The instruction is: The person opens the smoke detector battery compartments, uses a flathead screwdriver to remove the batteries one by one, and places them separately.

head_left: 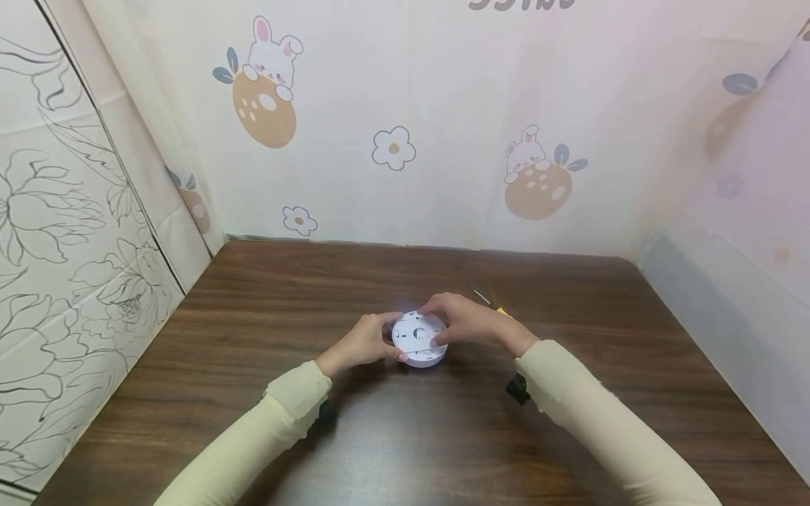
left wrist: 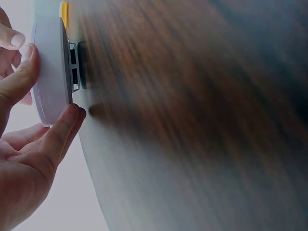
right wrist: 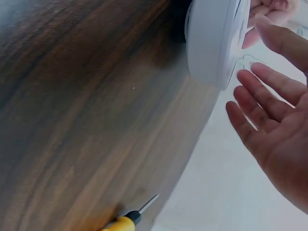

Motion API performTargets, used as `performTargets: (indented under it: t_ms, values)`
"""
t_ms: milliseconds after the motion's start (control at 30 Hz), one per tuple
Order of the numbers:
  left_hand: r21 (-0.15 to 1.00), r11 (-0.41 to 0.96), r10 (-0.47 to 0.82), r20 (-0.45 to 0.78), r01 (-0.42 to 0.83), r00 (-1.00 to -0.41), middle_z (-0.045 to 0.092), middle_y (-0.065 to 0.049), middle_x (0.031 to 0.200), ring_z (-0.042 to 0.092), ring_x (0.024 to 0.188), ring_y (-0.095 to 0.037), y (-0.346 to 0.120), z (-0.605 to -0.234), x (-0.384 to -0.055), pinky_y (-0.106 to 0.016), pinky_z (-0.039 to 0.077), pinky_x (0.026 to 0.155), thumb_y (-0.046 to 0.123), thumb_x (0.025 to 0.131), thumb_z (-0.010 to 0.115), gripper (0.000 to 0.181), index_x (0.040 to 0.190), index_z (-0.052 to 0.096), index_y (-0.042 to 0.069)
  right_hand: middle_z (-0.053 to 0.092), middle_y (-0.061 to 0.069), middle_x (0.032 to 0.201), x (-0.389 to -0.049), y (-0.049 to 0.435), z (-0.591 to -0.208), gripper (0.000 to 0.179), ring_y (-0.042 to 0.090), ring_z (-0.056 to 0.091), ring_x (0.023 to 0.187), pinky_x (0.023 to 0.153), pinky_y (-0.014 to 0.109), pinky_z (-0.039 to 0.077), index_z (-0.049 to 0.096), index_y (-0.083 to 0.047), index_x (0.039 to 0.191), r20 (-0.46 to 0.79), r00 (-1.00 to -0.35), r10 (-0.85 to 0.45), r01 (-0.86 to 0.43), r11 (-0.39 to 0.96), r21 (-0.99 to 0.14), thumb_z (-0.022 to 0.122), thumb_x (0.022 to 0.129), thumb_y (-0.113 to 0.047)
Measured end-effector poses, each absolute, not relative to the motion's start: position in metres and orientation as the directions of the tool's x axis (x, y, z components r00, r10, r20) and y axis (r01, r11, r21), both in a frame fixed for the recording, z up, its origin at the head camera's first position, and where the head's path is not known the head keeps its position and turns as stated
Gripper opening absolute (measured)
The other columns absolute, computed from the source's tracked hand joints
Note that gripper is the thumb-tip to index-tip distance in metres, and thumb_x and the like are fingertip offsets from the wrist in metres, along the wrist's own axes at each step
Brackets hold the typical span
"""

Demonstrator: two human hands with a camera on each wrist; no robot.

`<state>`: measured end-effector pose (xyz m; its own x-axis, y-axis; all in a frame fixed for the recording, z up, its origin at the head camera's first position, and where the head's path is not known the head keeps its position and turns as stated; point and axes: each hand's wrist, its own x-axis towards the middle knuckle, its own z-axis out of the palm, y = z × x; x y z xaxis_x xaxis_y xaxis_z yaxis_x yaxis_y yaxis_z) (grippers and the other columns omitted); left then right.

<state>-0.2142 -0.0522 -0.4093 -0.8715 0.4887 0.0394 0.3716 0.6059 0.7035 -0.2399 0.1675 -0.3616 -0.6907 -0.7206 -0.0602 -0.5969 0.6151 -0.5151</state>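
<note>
I have a dark wood table [head_left: 285, 281] spread across my feed, and a yellow-and-black screwdriver [right wrist: 128, 221] lies on it, right of centre in the head view. Beyond, I see a pale curtain [head_left: 443, 84] printed with rabbits [head_left: 272, 60], each leaning over a brown fruit [head_left: 264, 112], and outlined flowers [head_left: 394, 148]. Grey lettering [head_left: 522, 3] is cut off up top. At left stands a white panel [head_left: 69, 246] with black-line blossoms.

The round device [head_left: 414, 339] looks smooth plastic, the tabletop [head_left: 405, 436] glossy wood.
</note>
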Motion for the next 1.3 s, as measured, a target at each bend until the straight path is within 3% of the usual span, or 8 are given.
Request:
performTargets:
  t_ms: [267,967,1300]
  values:
    - [0.708,0.599,0.49,0.047,0.375,-0.871,0.058,-0.011,0.112,0.053,0.089,-0.009,-0.051,-0.41,-0.213,-0.026,0.047,0.083,0.031,0.06,0.08,0.08,0.125,0.045,-0.001,0.053,0.007,0.104,-0.242,0.159,-0.363,0.053,0.02,0.047,0.096,0.085,0.032,0.044,0.057,-0.003,0.114,-0.105,-0.651,-0.751,-0.65,0.624,-0.432,0.077,0.066,-0.017]
    - [0.721,0.585,0.486,0.055,0.371,-0.872,0.059,-0.01,0.11,0.053,0.088,-0.007,-0.052,-0.412,-0.214,-0.023,0.048,0.08,0.03,0.06,0.08,0.08,0.124,0.046,-0.002,0.05,0.001,0.103,-0.246,0.147,-0.358,0.056,0.013,0.046,0.092,0.082,0.025,0.045,0.055,-0.006,0.11,-0.2,-0.711,-0.674,-0.564,0.717,-0.41,0.081,0.062,-0.018]
    - [0.725,0.58,0.487,0.057,0.372,-0.871,0.059,-0.01,0.11,0.053,0.086,-0.007,-0.052,-0.412,-0.213,-0.023,0.048,0.079,0.029,0.06,0.08,0.079,0.124,0.046,-0.002,0.052,0.003,0.103,-0.247,0.147,-0.357,0.054,0.016,0.047,0.092,0.083,0.028,0.045,0.054,-0.005,0.109,-0.194,-0.704,-0.683,-0.564,0.703,-0.433,0.08,0.062,-0.013]
